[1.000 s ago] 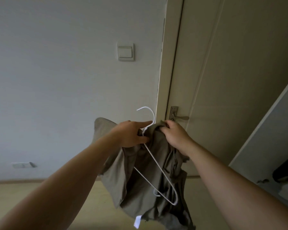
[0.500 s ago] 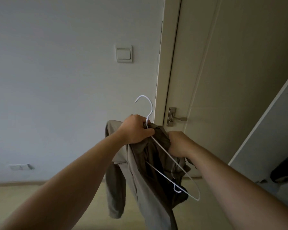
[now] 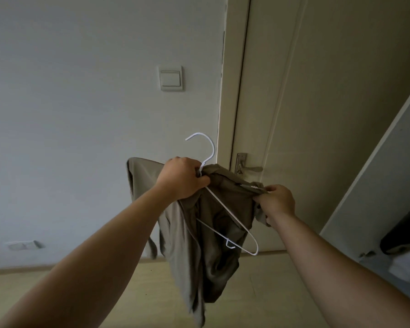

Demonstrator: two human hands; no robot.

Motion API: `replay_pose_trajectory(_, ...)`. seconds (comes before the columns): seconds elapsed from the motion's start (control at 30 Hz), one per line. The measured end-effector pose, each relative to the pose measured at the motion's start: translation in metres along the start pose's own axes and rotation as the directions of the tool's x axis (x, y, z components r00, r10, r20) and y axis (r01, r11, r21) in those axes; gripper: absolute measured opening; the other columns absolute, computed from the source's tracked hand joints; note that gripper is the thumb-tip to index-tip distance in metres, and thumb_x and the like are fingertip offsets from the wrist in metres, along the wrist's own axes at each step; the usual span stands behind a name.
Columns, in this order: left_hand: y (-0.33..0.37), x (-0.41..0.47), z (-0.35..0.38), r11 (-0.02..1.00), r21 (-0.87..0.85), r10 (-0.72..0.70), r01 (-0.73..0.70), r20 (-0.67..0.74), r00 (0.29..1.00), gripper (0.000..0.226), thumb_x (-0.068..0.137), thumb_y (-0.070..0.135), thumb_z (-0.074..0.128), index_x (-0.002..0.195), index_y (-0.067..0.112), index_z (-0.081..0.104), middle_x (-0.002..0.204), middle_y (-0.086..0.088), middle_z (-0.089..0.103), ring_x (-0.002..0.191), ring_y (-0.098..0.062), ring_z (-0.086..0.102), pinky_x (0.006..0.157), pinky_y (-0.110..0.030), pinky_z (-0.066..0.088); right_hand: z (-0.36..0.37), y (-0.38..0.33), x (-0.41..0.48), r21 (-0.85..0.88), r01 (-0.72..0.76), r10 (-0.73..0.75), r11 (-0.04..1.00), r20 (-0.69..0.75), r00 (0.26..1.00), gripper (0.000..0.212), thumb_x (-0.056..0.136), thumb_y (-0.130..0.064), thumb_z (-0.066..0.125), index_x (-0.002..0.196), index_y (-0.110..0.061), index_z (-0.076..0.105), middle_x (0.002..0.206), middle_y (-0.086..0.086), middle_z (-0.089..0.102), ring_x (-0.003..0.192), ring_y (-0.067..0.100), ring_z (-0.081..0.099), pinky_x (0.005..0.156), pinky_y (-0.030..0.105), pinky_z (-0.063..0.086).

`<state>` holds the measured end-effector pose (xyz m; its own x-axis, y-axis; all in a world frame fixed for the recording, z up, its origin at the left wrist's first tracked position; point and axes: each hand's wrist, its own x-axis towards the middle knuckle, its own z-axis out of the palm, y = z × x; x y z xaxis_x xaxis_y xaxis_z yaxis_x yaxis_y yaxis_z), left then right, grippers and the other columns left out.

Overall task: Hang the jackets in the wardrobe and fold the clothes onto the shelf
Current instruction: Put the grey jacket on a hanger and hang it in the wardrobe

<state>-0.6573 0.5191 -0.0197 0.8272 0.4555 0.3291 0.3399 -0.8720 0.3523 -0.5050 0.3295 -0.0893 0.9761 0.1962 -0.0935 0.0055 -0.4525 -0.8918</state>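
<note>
The left hand [image 3: 184, 178] is clenched around the neck of a white wire hanger [image 3: 225, 209], just under its hook, with a bunch of olive-khaki jacket [image 3: 213, 233] caught in the same fist. The hook rises above the knuckles and curls to the left. From that grip the hanger's long axis does not lie level: its visible arm slants down and to the right, ending in a rounded shoulder tip well below and to the right of the fist. The other arm of the hanger is hidden in the cloth on the far side of the fist.

The right hand [image 3: 276, 202] pinches the jacket's collar or front edge between thumb and fingers, level with and to the right of the left fist. It holds that edge up and apart, so the dark lining gapes open between the two hands. The free shoulder tip hangs directly below this pinched edge, outside the fabric as far as I can tell. The rest of the jacket drops beneath both hands, one sleeve dangling on the left side.

That is the relation the next move seems to turn on: the cloth held by the right hand sits above the hanger tip, and the right hand is clearly the nearer one to it. Judging from this, the jacket is half threaded. The wardrobe panel [image 3: 376, 176] stands off to the right, not yet reached.
</note>
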Motion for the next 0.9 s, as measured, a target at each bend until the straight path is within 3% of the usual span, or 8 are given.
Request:
replay_pose_trajectory(0.1,-0.001,0.003,0.000,1.000,0.003,-0.014,0.014,-0.027,1.000,0.036,0.081,0.037,0.067,0.057,0.019,0.047,0.057,0.000,0.053,0.059,-0.021,0.054,0.051,-0.027,0.032,-0.001,-0.007,0.001,0.153,0.004,0.007,0.988,-0.068,0.998,0.009,0.073,-0.020,0.077,0.078,-0.021,0.070,0.080,0.005,0.072,0.078,0.027,0.068,0.072,0.039,0.059)
replay_pose_trajectory(0.23,-0.003,0.010,-0.002,0.997,-0.067,-0.028,0.029,0.005,1.000,0.033,0.082,0.037,0.067,0.059,0.019,0.052,0.058,0.001,0.054,0.059,-0.020,0.053,0.052,-0.030,0.038,0.001,-0.007,0.006,0.312,-0.064,0.077,0.948,-0.030,0.997,0.011,0.077,-0.024,0.076,0.081,-0.018,0.067,0.089,0.008,0.072,0.078,0.027,0.066,0.072,0.041,0.052)
replay_pose_trajectory(0.37,-0.005,0.015,0.000,0.977,-0.204,-0.042,0.054,0.059,0.997,0.027,0.082,0.033,0.068,0.068,0.010,0.063,0.066,-0.008,0.062,0.065,-0.021,0.058,0.059,-0.034,0.045,0.000,-0.007,0.003,0.496,-0.209,0.168,0.843,0.127,0.978,0.065,0.063,-0.049,0.080,0.120,-0.026,0.058,0.112,0.002,0.069,0.102,0.028,0.065,0.084,0.044,0.049)
replay_pose_trajectory(0.47,-0.009,0.018,0.004,0.943,-0.324,-0.064,0.081,0.065,0.996,0.027,0.082,0.028,0.069,0.069,0.006,0.063,0.065,-0.009,0.061,0.061,-0.018,0.054,0.058,-0.030,0.043,-0.001,-0.006,0.003,0.566,-0.217,0.182,0.795,0.119,0.976,0.093,0.053,-0.056,0.083,0.135,-0.029,0.049,0.121,0.002,0.066,0.108,0.026,0.064,0.095,0.047,0.050)
replay_pose_trajectory(0.6,-0.013,0.024,0.014,0.919,-0.382,-0.073,0.099,0.083,0.994,0.027,0.083,0.027,0.070,0.070,0.005,0.064,0.058,0.000,0.055,0.056,-0.013,0.050,0.056,-0.026,0.041,-0.004,-0.004,0.007,0.633,-0.183,0.131,0.752,0.129,0.983,0.071,0.069,-0.042,0.085,0.131,-0.021,0.058,0.114,0.004,0.073,0.095,0.023,0.072,0.060,0.029,0.055)
replay_pose_trajectory(0.67,-0.017,0.027,0.019,0.914,-0.393,-0.079,0.104,0.078,0.994,0.027,0.083,0.028,0.070,0.065,0.010,0.062,0.056,0.004,0.054,0.055,-0.011,0.049,0.054,-0.025,0.040,-0.009,-0.003,0.012,0.702,-0.137,0.088,0.699,0.106,0.990,0.058,0.072,-0.025,0.086,0.125,-0.017,0.064,0.105,0.008,0.076,0.087,0.023,0.075,0.056,0.029,0.057)
replay_pose_trajectory(0.77,-0.024,0.034,0.027,0.905,-0.406,-0.097,0.126,0.093,0.991,0.028,0.083,0.029,0.071,0.059,0.019,0.061,0.052,0.008,0.054,0.053,-0.006,0.051,0.053,-0.023,0.039,-0.018,0.001,0.019,0.664,-0.089,0.068,0.743,0.057,0.996,0.061,0.069,-0.011,0.086,0.125,-0.017,0.061,0.112,0.014,0.073,0.096,0.029,0.073,0.077,0.043,0.061)
replay_pose_trajectory(0.9,-0.035,0.043,0.040,0.872,-0.452,-0.139,0.188,0.138,0.981,0.025,0.081,0.030,0.072,0.059,0.019,0.065,0.052,0.009,0.059,0.053,-0.004,0.054,0.055,-0.024,0.042,-0.038,0.008,0.030,0.274,0.005,-0.033,0.962,0.099,0.994,0.090,0.065,-0.001,0.088,0.136,-0.035,0.046,0.123,0.006,0.059,0.109,0.024,0.062,0.098,0.042,0.053)
